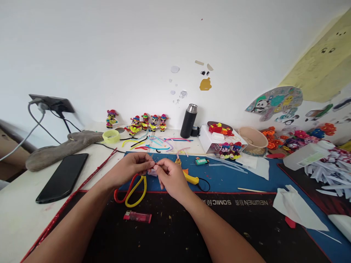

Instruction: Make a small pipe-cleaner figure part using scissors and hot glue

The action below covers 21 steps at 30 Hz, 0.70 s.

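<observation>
My left hand point(140, 165) and my right hand point(173, 178) meet above the mat, fingertips pinched together. Between them only a tiny reddish bit shows, too small to name. Just under my left hand lie scissors point(144, 193) with one red and one yellow handle loop, their blades partly hidden by the hand. Closer to me, a pink transparent lighter point(137, 217) rests on the black mat. A yellow-handled tool point(191, 178) with a black cord loop lies beyond my right hand, which covers part of it.
Several pipe-cleaner figures point(135, 125) stand along the wall. Colourful pipe-cleaner pieces point(159, 143) are scattered at the back, left of a black thermos point(188, 121). A phone point(62, 178) lies at left. A white box point(207, 140) and plastic bottle point(307, 155) stand at right.
</observation>
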### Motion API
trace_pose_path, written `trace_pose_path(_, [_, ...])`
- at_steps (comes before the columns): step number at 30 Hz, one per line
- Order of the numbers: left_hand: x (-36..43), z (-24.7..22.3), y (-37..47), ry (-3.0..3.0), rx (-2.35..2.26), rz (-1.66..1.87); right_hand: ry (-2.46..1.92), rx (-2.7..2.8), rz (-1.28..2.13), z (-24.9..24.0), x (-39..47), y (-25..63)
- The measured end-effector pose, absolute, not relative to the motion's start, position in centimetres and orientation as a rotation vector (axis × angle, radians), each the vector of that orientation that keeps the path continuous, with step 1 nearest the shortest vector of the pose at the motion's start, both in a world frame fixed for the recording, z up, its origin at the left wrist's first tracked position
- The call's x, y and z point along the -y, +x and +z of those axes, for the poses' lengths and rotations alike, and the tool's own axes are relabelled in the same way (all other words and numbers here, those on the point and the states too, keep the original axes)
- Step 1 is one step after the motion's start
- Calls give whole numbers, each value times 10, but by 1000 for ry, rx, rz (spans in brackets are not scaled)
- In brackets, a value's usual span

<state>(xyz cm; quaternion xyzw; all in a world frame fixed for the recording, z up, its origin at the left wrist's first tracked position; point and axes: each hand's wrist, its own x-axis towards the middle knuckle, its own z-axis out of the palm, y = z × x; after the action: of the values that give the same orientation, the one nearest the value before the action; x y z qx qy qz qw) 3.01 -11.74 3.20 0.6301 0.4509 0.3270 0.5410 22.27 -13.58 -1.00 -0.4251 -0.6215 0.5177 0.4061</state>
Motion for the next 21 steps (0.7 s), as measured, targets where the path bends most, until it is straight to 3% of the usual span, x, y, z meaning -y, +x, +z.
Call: trace_pose_path(21, [113, 19, 30, 1107, -1019, 981, -1065, 1529, 1305, -11, 134, 224])
